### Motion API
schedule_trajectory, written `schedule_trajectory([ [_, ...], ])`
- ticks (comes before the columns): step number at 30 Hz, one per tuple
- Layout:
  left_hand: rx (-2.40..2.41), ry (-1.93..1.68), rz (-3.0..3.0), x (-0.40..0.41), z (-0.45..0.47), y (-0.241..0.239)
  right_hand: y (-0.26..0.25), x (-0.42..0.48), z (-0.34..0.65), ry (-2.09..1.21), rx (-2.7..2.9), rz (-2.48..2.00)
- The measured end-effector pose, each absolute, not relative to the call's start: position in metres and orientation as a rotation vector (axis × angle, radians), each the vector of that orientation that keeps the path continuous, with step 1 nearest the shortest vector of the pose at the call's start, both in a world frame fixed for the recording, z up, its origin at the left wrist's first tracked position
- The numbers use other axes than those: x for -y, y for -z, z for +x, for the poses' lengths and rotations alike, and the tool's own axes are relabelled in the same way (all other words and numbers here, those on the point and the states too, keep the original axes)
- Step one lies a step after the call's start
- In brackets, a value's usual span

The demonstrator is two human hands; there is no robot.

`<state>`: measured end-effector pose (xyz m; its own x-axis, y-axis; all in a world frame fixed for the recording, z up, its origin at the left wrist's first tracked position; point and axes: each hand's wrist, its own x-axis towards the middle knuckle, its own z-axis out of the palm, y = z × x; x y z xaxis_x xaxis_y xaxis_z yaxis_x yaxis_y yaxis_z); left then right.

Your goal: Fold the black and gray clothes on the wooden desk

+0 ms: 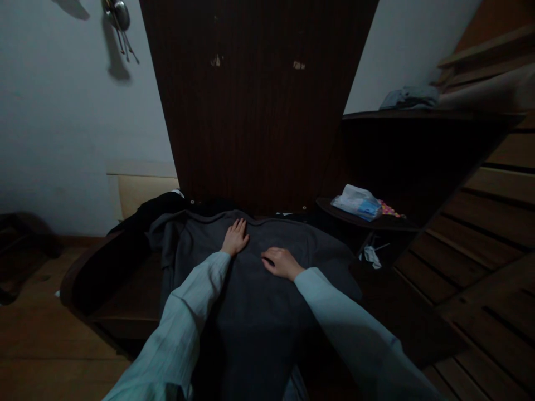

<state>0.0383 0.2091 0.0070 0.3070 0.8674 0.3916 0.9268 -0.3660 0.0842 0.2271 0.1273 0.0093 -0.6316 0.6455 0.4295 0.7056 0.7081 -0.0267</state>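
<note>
A wide, dark grey cloth lies draped across the dark brown, curved wooden desk, left hand flat upon it, right hand half-curled, each grip apparently empty, so uneven dragging could bunch it or slide it off the near side.

The left hand was laid flat, palm down, slightly farther forward; the right hand was held loosely curled.

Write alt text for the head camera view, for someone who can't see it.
A person's left hand lies flat on dark grey cloth, with the right hand curled beside it. A dark brown panel stands behind; a white-and-blue packet sits on a shelf at right.
</note>
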Motion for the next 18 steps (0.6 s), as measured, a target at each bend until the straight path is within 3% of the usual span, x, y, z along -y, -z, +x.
schedule_trajectory([
  [18, 1.397, 0.523, -2.604, -0.162, 0.04, -0.024, -0.008, -0.128, 0.228, 0.209, 2.504, -1.119],
])
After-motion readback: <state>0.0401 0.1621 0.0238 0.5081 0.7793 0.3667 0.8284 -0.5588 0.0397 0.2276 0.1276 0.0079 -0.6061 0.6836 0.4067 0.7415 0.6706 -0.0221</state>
